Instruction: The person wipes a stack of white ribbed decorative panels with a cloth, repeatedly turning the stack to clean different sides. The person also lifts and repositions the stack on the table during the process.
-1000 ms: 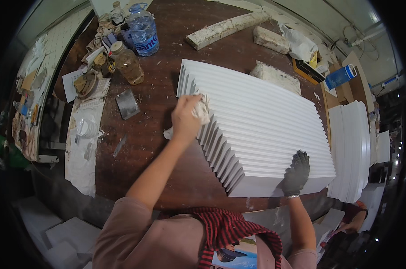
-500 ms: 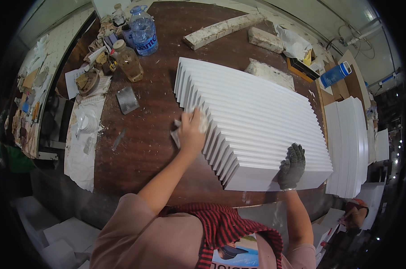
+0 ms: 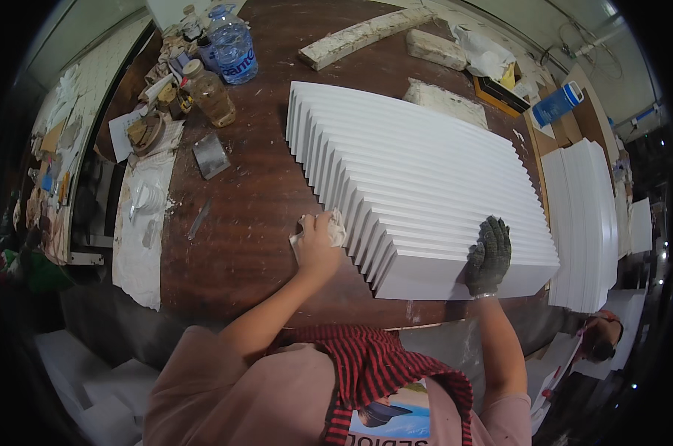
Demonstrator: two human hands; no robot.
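A large staggered stack of white sheets or boards [image 3: 426, 178] lies on the brown table, its stepped left ends fanned toward me. My bare left hand [image 3: 318, 249] is closed round a crumpled off-white cloth [image 3: 335, 227], which is against or close beside those stepped ends. On the near right part of the stack rests my right hand [image 3: 490, 256] in a dark grey glove. Its fingers lie flat and together over the top, pointing away from me, with nothing held.
Left on the brown table [image 3: 247, 215] lie a flat metal piece [image 3: 211, 156] and a thin blade-like strip [image 3: 199, 219]. Behind them stand a jar [image 3: 210, 97] and a large plastic bottle [image 3: 232, 46]. More white boards [image 3: 580, 223] stand at the right; long blocks [image 3: 366, 36] lie at the back.
My left hand with the cloth has moved nearer to me along the stepped ends. The right hand stays on the stack, and the view has shifted slightly.
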